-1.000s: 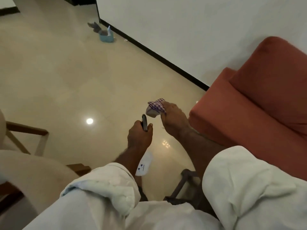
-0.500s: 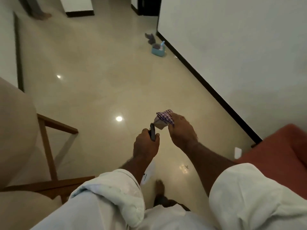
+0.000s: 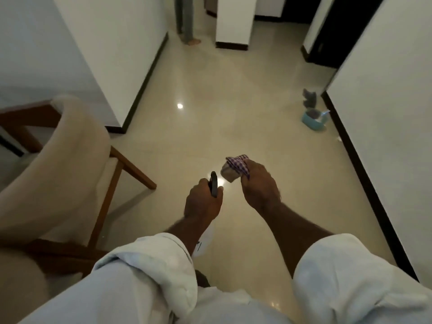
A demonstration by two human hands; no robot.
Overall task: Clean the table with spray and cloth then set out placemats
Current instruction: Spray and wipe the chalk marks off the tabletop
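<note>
At 6 o'clock low in frame, both forearms reach forward out of rolled white sleeves (image 3: 152, 265). Left hand (image 3: 203, 202) is fisted round the neck of the spray bottle (image 3: 214, 185): black trigger head pokes up above the knuckles, white body hangs below the wrist, mostly hidden. Right hand (image 3: 259, 185), just at 3 o'clock of the left and not touching it, has its fingers curled round a bunched checked cloth (image 3: 235, 169); the cloth sticks out past the fingertips toward 11 o'clock. Both hands are held in the air over a glossy beige tiled floor (image 3: 222, 101). Cream upholstered chair (image 3: 70, 160) with wooden legs at 9 o'clock. Blue tub (image 3: 313, 121) on the floor at 2 o'clock, against the black skirting of a white wall (image 3: 385, 113); grey item (image 3: 309, 98) just behind it, too blurred to tell. Another person's leg (image 3: 188, 24) and bare foot at 12 o'clock, far down the corridor.
</note>
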